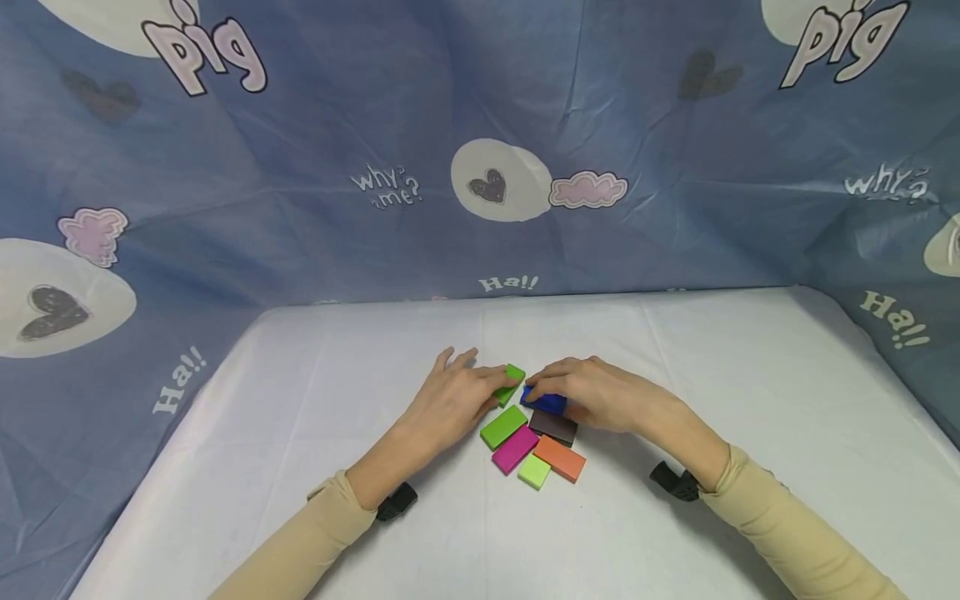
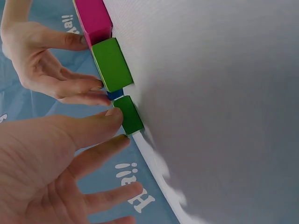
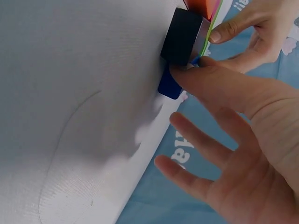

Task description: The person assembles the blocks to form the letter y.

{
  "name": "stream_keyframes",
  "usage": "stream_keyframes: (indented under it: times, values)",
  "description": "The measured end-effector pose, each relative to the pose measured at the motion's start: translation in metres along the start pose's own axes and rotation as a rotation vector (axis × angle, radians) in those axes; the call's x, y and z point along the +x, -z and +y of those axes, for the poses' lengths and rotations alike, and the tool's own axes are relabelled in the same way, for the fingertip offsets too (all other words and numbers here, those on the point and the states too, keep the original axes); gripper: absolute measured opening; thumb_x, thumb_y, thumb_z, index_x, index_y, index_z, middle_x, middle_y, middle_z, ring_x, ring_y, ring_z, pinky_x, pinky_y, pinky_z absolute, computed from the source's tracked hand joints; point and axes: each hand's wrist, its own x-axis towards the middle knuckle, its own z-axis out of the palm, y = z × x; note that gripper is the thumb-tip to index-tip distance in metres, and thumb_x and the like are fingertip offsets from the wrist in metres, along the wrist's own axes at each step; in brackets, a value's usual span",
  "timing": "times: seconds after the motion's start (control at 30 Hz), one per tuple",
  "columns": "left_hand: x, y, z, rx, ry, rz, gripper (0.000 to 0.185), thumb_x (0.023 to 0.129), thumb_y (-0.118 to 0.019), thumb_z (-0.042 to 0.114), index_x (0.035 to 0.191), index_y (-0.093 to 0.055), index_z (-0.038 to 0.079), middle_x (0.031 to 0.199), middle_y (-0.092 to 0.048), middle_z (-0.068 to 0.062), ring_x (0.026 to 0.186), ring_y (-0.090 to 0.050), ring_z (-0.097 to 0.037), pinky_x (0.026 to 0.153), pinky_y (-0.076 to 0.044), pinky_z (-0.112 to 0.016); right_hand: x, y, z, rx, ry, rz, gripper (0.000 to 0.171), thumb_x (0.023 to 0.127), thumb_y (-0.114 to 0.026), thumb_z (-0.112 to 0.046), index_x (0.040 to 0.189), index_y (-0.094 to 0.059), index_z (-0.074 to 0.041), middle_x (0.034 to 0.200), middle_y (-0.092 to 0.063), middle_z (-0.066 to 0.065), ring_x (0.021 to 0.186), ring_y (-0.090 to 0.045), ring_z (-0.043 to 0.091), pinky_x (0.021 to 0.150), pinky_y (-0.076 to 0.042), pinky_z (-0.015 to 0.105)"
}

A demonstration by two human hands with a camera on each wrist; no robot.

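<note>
In the middle of the white cloth [image 1: 375, 350], seven plain coloured blocks lie in a small curved group, and both hands work at its far side. The left hand [image 1: 452, 400] pinches a green block [image 2: 131, 117] between thumb and index finger, while its other fingers are spread away from it. The right hand [image 1: 602, 393] grips a blue block [image 3: 169, 87], with the thumb pressed on it and two fingers stretched out free. These two blocks are oblong, with flat faces and straight edges, and stand near each other with a narrow gap. Towards the person are a second green block [image 1: 503, 427], a magenta block [image 1: 515, 451], a black block [image 1: 553, 427] and an orange block [image 1: 560, 458], all oblong also; a lime block [image 1: 535, 472] is shorter, almost square. Behind the cloth hangs a blue curtain [image 1: 337, 100] with printed words: "pig" at upper left and upper right, "why me?" [image 1: 386, 187] left of the centre, and "Ha!!" [image 1: 508, 283] in several places. Between the words are printed hearts and pink clouds. Each wrist wears a black device below a beige sleeve.
</note>
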Motion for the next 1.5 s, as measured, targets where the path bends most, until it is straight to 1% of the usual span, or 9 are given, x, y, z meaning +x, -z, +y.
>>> stream_keyframes:
  times: [0.2, 0.4, 0.6, 0.7, 0.83, 0.97, 1.07, 1.3, 1.5]
  values:
    - [0.001, 0.0, 0.0, -0.017, 0.015, -0.006, 0.035, 0.104, -0.073, 0.022, 0.138, -0.073, 0.024, 0.144, -0.073, -0.001, 0.141, -0.061, -0.05, 0.118, -0.042, -0.075, 0.0, 0.003, 0.003, -0.024, -0.048, -0.012, 0.049, 0.091, -0.085, -0.006, 0.136, -0.073, -0.019, 0.148, -0.068, 0.006, 0.137, -0.064, 0.033, 0.102, -0.057, 0.064]
    - [0.002, 0.002, 0.001, -0.041, 0.022, -0.009, 0.034, 0.102, -0.075, 0.021, 0.137, -0.074, 0.023, 0.141, -0.075, -0.002, 0.138, -0.062, -0.051, 0.117, -0.042, -0.076, -0.003, 0.005, 0.005, -0.08, -0.096, 0.028, 0.046, 0.092, -0.086, -0.019, 0.135, -0.072, -0.017, 0.142, -0.07, 0.006, 0.132, -0.066, 0.032, 0.101, -0.057, 0.062]
    - [0.003, 0.003, 0.001, -0.054, 0.02, -0.009, 0.034, 0.102, -0.076, 0.021, 0.136, -0.075, 0.022, 0.141, -0.075, -0.002, 0.137, -0.063, -0.051, 0.116, -0.042, -0.076, -0.004, 0.004, 0.007, -0.118, -0.128, 0.055, 0.048, 0.093, -0.086, -0.023, 0.138, -0.071, -0.016, 0.144, -0.068, 0.01, 0.134, -0.065, 0.034, 0.101, -0.058, 0.061]
    - [0.004, 0.003, 0.001, -0.016, 0.023, 0.0, 0.031, 0.103, -0.074, 0.024, 0.134, -0.075, 0.023, 0.141, -0.075, -0.002, 0.138, -0.063, -0.049, 0.116, -0.043, -0.075, -0.004, 0.004, 0.008, -0.113, -0.128, 0.057, 0.048, 0.093, -0.085, -0.023, 0.139, -0.07, -0.016, 0.146, -0.067, 0.01, 0.137, -0.064, 0.035, 0.101, -0.058, 0.062]
    - [0.005, 0.001, 0.002, 0.08, 0.05, 0.014, 0.03, 0.105, -0.072, 0.031, 0.134, -0.075, 0.025, 0.14, -0.075, -0.002, 0.136, -0.065, -0.045, 0.117, -0.045, -0.069, -0.003, 0.004, 0.008, -0.113, -0.124, 0.06, 0.047, 0.094, -0.085, -0.024, 0.138, -0.07, -0.015, 0.145, -0.068, 0.009, 0.136, -0.064, 0.033, 0.101, -0.058, 0.06]
    - [0.006, -0.001, 0.003, 0.138, 0.081, 0.054, 0.031, 0.101, -0.076, 0.037, 0.13, -0.076, 0.024, 0.131, -0.079, -0.006, 0.129, -0.069, -0.044, 0.116, -0.047, -0.066, -0.002, 0.003, 0.008, -0.124, -0.126, 0.056, 0.047, 0.094, -0.085, -0.026, 0.138, -0.07, -0.016, 0.144, -0.069, 0.009, 0.135, -0.065, 0.033, 0.102, -0.058, 0.06]
    - [0.005, 0.0, 0.003, 0.149, 0.113, 0.06, 0.034, 0.099, -0.077, 0.041, 0.127, -0.076, 0.021, 0.126, -0.078, -0.01, 0.124, -0.07, -0.043, 0.114, -0.049, -0.063, -0.001, 0.003, 0.007, -0.129, -0.125, 0.05, 0.048, 0.095, -0.085, -0.026, 0.139, -0.07, -0.017, 0.146, -0.068, 0.01, 0.136, -0.065, 0.034, 0.102, -0.058, 0.061]
    - [0.005, 0.002, -0.003, 0.108, 0.166, 0.004, 0.035, 0.099, -0.077, 0.043, 0.124, -0.072, 0.018, 0.14, -0.072, -0.012, 0.13, -0.067, -0.045, 0.112, -0.051, -0.061, -0.001, 0.003, 0.008, -0.123, -0.118, 0.039, 0.048, 0.094, -0.085, -0.024, 0.139, -0.069, -0.017, 0.149, -0.066, 0.01, 0.138, -0.063, 0.035, 0.101, -0.058, 0.063]
    - [0.006, 0.002, -0.009, 0.073, 0.173, -0.009, 0.031, 0.099, -0.078, 0.043, 0.117, -0.071, 0.018, 0.113, -0.081, -0.002, 0.106, -0.074, -0.033, 0.101, -0.056, -0.057, -0.001, 0.003, 0.008, -0.116, -0.099, 0.041, 0.047, 0.094, -0.085, -0.022, 0.137, -0.068, -0.018, 0.143, -0.068, 0.01, 0.133, -0.066, 0.035, 0.1, -0.058, 0.062]
